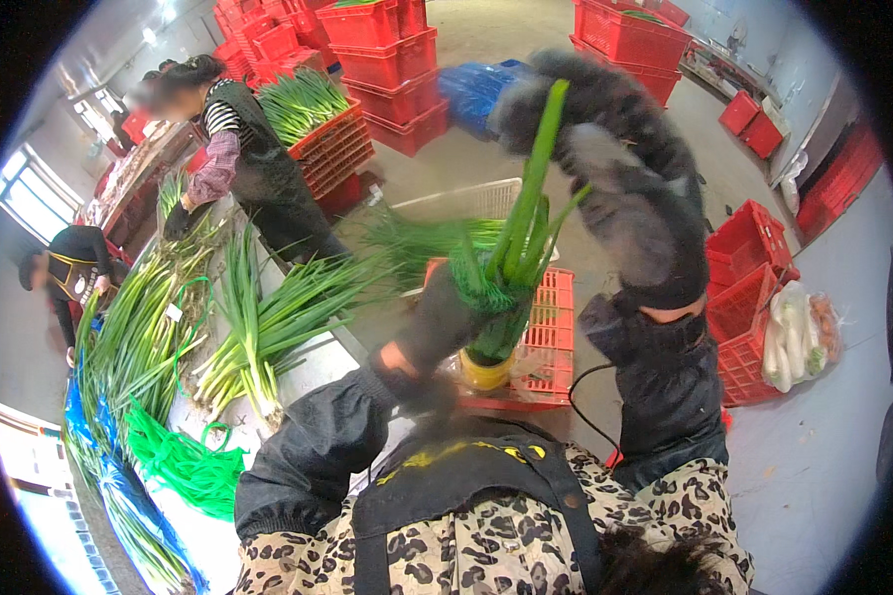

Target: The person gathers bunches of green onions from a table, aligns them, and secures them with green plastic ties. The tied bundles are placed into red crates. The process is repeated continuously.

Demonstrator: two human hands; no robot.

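Observation:
My left hand (446, 309), in a dark glove, is closed around a bunch of green onions (525, 238) in front of my chest. Green netting (480, 282) wraps the bunch where I grip it, and the leaf tips stick up out of it. Directly below the bunch is a yellow cylindrical piece (485, 372); how the two join is hidden. My right hand (603, 141), also gloved, is raised beside the leaf tips and blurred. Its fingers curve toward the tips, but whether they touch anything is unclear.
Loose green onions (260, 320) and green net bags (186, 461) lie on the table at left. A red crate (554, 320) stands before me. Stacked red crates (391, 74) are behind, others (744, 297) at right. Two co-workers (260, 163) handle onions at left.

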